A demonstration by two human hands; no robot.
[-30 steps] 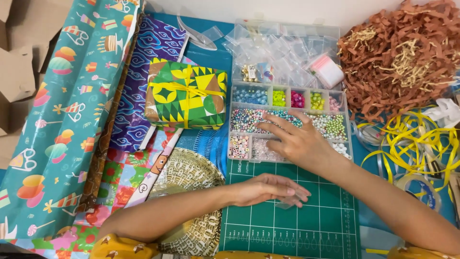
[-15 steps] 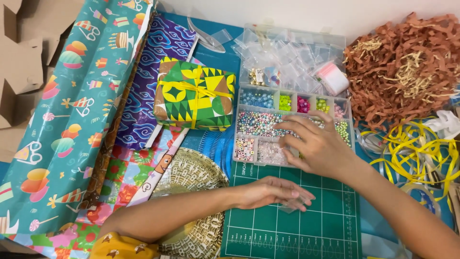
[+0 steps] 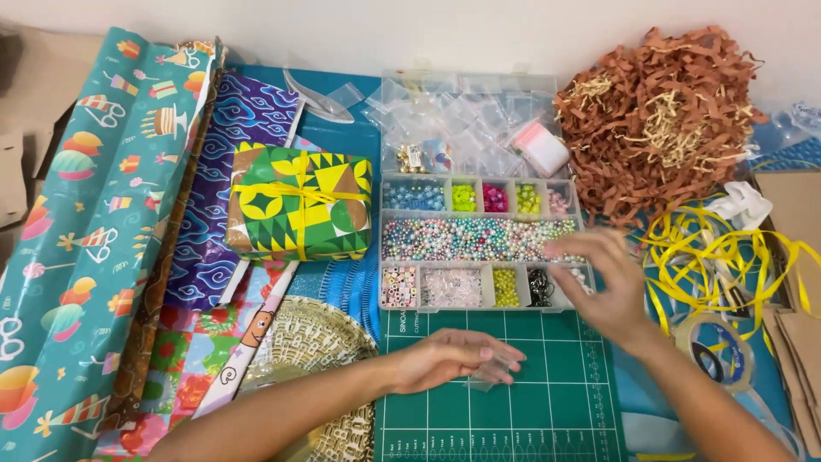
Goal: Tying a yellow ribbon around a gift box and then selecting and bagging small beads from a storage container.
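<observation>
My left hand (image 3: pixel 449 358) lies on the green cutting mat (image 3: pixel 547 411), its fingertips holding a small clear plastic bag (image 3: pixel 492 370) against the mat. My right hand (image 3: pixel 603 282) hovers, blurred, over the right end of the clear bead organiser box (image 3: pixel 381 257), with fingers curled toward the pearl-coloured beads (image 3: pixel 470 238). Whether it holds a bead is not visible. The box's open lid (image 3: pixel 462 120) behind holds several small clear bags.
A gift box (image 3: pixel 299 214) in green and yellow paper with yellow ribbon sits left of the bead box. Rolls of wrapping paper (image 3: pixel 94 214) lie at left, a gold patterned sheet (image 3: pixel 316 342) by my left arm. Brown shredded paper (image 3: pixel 658 120), loose yellow ribbon (image 3: pixel 718 257) and a tape roll (image 3: pixel 717 351) are at right.
My right hand lifted off the middle bead compartments and moved right and toward me. The view shifted, so everything sits further left. My left hand stayed on the bag.
</observation>
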